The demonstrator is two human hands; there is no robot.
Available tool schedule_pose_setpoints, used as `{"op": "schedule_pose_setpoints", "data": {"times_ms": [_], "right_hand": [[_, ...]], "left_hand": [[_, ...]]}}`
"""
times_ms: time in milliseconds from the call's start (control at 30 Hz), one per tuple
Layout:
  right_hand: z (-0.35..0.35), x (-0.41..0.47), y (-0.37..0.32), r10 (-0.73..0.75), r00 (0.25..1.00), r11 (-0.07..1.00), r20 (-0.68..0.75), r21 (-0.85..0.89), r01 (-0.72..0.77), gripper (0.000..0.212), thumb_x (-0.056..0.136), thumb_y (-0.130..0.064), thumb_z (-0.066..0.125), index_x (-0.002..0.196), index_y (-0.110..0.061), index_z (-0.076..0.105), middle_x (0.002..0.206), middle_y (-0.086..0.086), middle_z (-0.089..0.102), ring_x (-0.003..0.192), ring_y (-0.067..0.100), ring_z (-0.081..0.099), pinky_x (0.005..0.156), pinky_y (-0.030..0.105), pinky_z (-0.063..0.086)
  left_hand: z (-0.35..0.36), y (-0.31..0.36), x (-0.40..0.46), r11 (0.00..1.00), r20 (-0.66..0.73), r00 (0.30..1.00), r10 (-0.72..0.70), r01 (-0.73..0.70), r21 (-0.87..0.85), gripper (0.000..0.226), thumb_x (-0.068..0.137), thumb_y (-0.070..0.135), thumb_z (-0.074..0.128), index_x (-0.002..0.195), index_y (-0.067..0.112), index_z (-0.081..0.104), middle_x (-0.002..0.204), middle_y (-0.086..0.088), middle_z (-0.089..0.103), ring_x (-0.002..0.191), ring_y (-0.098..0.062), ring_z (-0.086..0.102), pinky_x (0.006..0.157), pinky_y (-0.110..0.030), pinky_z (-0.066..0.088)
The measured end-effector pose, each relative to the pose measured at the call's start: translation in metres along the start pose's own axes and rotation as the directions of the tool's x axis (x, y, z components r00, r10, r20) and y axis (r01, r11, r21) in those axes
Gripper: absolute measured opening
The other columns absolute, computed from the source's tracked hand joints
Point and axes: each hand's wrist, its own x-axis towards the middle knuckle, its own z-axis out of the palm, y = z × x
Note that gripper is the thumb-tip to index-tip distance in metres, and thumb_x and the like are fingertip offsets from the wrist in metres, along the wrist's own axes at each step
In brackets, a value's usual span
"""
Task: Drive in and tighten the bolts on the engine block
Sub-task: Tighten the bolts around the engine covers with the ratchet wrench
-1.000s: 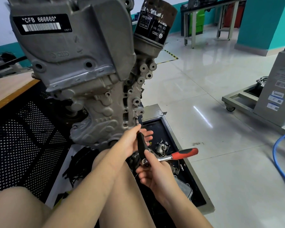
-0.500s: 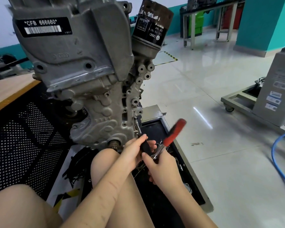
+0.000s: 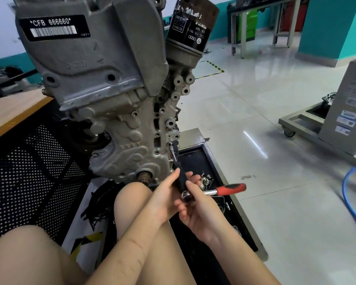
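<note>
A grey engine block [image 3: 103,95] with a black oil filter [image 3: 191,23] hangs on a stand in front of me. A ratchet with a red handle [image 3: 230,189] carries a black-sleeved extension [image 3: 180,177] that runs up to a bolt [image 3: 170,149] low on the block's right edge. My left hand [image 3: 164,198] holds the black sleeve between thumb and fingers. My right hand [image 3: 197,212] grips the ratchet head [image 3: 187,196] from below, with the handle pointing right.
A black parts tray [image 3: 212,159] with loose metal parts lies on the floor under the engine. My bare knees fill the lower view. A wooden bench [image 3: 10,112] stands left, a wheeled cart [image 3: 308,124] and a blue hose [image 3: 349,198] right.
The red handle swung up and away half a second ago, then came back down to point right. Both hands stayed on the tool, a little lower on the block.
</note>
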Motion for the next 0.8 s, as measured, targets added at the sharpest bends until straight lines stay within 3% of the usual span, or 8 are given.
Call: {"op": "schedule_pose_setpoints", "data": {"times_ms": [100,233,300,400,467,567,667,800], "right_hand": [[-0.001,0.0,0.003,0.029,1.0,0.999,-0.012,0.044,-0.028,0.021,0.093,-0.025,0.053,0.084,-0.008,0.06,0.046,0.007,0.056,0.032,0.009,0.048,0.035,0.014,0.041],[-0.004,0.004,0.008,-0.158,0.986,0.962,-0.056,-0.233,0.141,0.019,0.092,-0.022,0.055,0.079,-0.009,0.056,0.045,0.005,0.055,0.033,0.012,0.049,0.036,0.017,0.04],[-0.008,0.007,0.009,-0.339,0.94,0.82,-0.027,-0.499,0.281,0.018,0.09,-0.024,0.057,0.079,-0.01,0.055,0.048,0.0,0.055,0.036,0.013,0.051,0.037,0.021,0.041],[-0.015,0.011,0.012,-0.511,0.851,0.397,0.119,-0.846,0.357,0.018,0.087,-0.034,0.057,0.089,-0.017,0.053,0.061,-0.005,0.058,0.051,0.014,0.058,0.05,0.024,0.044],[-0.016,0.013,0.013,-0.522,0.841,0.327,0.143,-0.877,0.353,0.02,0.087,-0.036,0.056,0.087,-0.016,0.053,0.063,-0.004,0.059,0.055,0.017,0.059,0.054,0.028,0.047],[-0.012,0.011,0.011,-0.457,0.886,0.566,0.071,-0.745,0.352,0.015,0.089,-0.028,0.057,0.084,-0.014,0.057,0.055,-0.003,0.056,0.043,0.012,0.056,0.045,0.026,0.048],[-0.004,0.005,0.005,-0.198,0.98,0.918,-0.008,-0.351,0.183,0.018,0.093,-0.025,0.055,0.087,-0.009,0.058,0.053,0.005,0.056,0.037,0.012,0.052,0.037,0.019,0.044],[-0.002,0.001,-0.002,0.032,0.999,0.998,0.013,0.048,-0.032,0.032,0.093,-0.031,0.051,0.086,-0.002,0.062,0.047,0.007,0.058,0.034,0.008,0.052,0.036,0.015,0.044]], "left_hand": [[-0.002,-0.004,0.003,0.996,-0.052,0.999,0.015,-0.01,0.09,0.032,0.079,0.041,0.055,0.088,0.011,0.062,0.071,-0.002,0.071,0.066,-0.014,0.068,0.057,-0.023,0.054],[-0.006,-0.007,0.007,0.967,-0.122,0.988,0.093,-0.06,0.249,0.037,0.061,0.049,0.065,0.08,0.017,0.061,0.071,-0.001,0.068,0.053,-0.015,0.058,0.048,-0.022,0.041],[-0.008,-0.008,0.008,0.963,-0.151,0.979,0.136,-0.095,0.254,0.035,0.058,0.044,0.07,0.076,0.015,0.064,0.068,-0.003,0.068,0.054,-0.016,0.061,0.055,-0.026,0.042],[-0.009,-0.01,0.008,0.953,-0.183,0.961,0.207,-0.156,0.258,0.019,0.063,0.03,0.072,0.064,0.011,0.07,0.061,-0.005,0.068,0.052,-0.014,0.065,0.051,-0.02,0.051],[-0.009,-0.011,0.008,0.947,-0.19,0.954,0.23,-0.175,0.268,0.016,0.071,0.023,0.071,0.066,0.009,0.067,0.059,-0.003,0.068,0.051,-0.011,0.064,0.049,-0.017,0.05],[-0.007,-0.01,0.006,0.969,-0.167,0.972,0.166,-0.13,0.208,0.02,0.082,0.03,0.063,0.077,0.01,0.065,0.065,-0.003,0.07,0.056,-0.013,0.066,0.055,-0.023,0.052],[-0.004,-0.006,0.0,0.998,-0.083,0.996,0.012,-0.006,0.066,0.034,0.089,0.04,0.049,0.088,0.009,0.062,0.075,-0.008,0.072,0.051,-0.017,0.065,0.044,-0.019,0.048],[-0.002,-0.006,-0.003,0.997,-0.048,0.999,0.019,-0.015,0.069,0.028,0.081,0.034,0.052,0.092,0.009,0.061,0.08,-0.005,0.073,0.039,-0.009,0.047,0.032,-0.015,0.037]]}}
